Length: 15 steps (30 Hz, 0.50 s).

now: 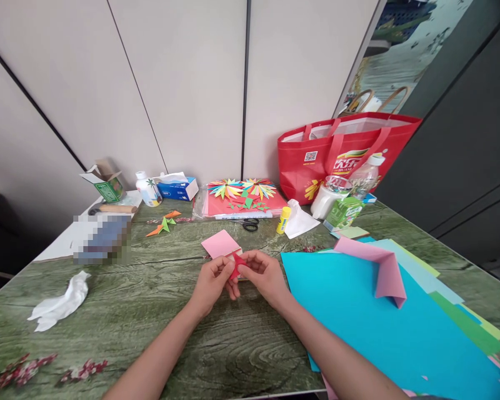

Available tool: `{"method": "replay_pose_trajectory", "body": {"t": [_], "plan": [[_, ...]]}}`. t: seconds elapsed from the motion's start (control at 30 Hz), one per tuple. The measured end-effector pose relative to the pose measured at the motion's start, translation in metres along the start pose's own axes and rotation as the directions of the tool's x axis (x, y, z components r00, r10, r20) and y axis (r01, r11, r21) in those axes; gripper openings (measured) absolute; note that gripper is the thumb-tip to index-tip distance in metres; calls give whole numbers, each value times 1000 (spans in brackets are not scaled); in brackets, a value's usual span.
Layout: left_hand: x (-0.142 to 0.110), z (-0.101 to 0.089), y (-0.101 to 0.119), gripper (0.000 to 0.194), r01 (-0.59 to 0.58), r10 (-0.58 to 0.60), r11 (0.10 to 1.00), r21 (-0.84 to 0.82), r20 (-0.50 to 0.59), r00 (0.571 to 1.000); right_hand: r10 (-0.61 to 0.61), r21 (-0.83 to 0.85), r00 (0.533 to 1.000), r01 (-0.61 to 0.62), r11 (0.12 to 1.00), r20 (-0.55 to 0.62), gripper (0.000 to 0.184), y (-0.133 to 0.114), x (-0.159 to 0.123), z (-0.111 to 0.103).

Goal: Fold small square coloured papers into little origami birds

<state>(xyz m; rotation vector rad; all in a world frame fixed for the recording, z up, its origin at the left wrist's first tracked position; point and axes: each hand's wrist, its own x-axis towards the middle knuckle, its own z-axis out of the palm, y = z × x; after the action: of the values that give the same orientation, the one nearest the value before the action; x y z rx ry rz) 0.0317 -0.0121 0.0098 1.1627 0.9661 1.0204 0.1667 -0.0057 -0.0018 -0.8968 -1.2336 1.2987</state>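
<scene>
Both my hands meet over the middle of the table, pinching a small folded piece of red paper [235,269]. My left hand [213,280] grips its left side between thumb and fingers. From the right, my right hand [263,273] presses its thumb on the paper, with fingers curled behind. Just beyond the hands lies a square of pink paper [220,243], partly covered by the fingers. Orange and green folded paper pieces [165,224] lie farther left.
A stack of coloured paper, blue sheet [350,305] on top, covers the right side. Behind stand a glue stick [283,220], black scissors [250,224], paper stars [225,189], a red bag [300,166] and a tissue pack [178,189]. A crumpled tissue [62,303] lies left.
</scene>
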Motion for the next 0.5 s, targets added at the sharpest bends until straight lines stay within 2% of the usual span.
{"method": "replay_pose_trajectory", "body": {"t": [0.17,0.4,0.5], "plan": [[0,0,0,24,33,-31,998,-58,28,999,-23,-17,998,22,1000,-60,16,2,2,-2],[-1,3,0,22,31,-28,999,42,-76,997,3,-18,999,-4,1000,-39,12,4,0,0],[-2,4,0,22,20,-14,998,59,-87,996,13,-13,999,-13,1000,-37,13,5,0,-1]]}}
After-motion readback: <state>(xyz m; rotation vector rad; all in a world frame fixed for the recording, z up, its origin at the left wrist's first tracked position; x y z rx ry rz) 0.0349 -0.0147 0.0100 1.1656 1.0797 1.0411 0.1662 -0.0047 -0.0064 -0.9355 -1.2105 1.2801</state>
